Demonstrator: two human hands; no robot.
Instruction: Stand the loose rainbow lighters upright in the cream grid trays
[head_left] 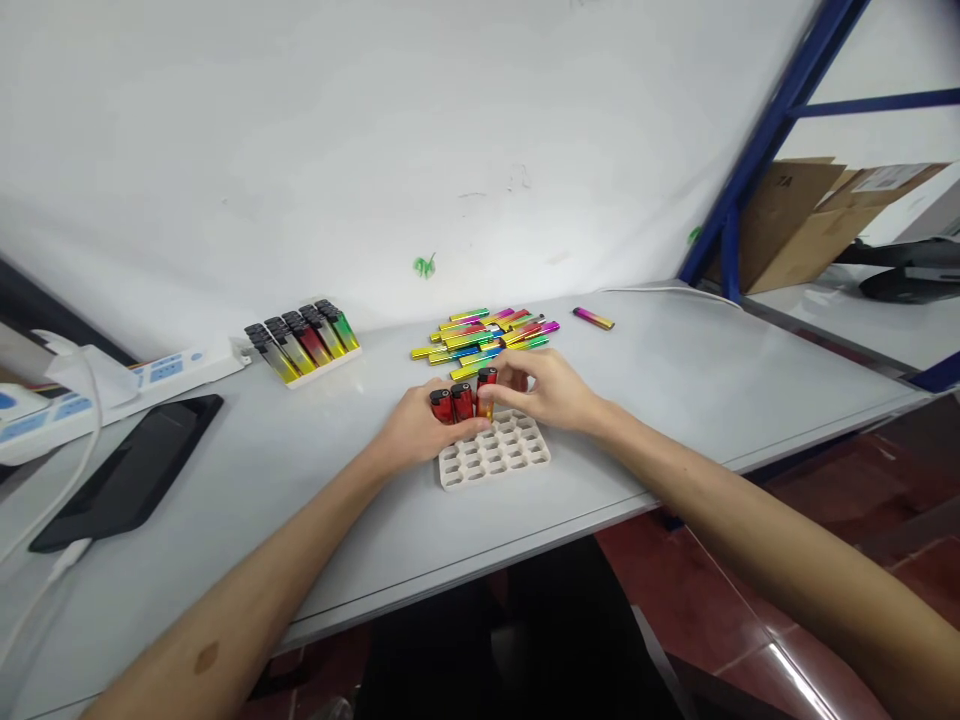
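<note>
A pale tray with rows of small holes [495, 455] lies on the table in front of me. At its far left corner stand two red lighters with black tops [462, 402], side by side. My left hand [420, 425] wraps round this pair, thumb across their front and fingers behind, partly hidden. Just to the right, my right hand [546, 388] pinches a third lighter, red fading to yellow [487, 390], upright over the tray's far row. Whether its lower end sits in a hole is hidden by the left thumb.
Behind my hands lies a heap of shiny multicoloured lighter-like pieces [465, 340], with a single piece [593, 318] apart on the right. A filled lighter tray [304, 345] stands back left. Further left are a black phone [131, 470], cables and a power strip [180, 368].
</note>
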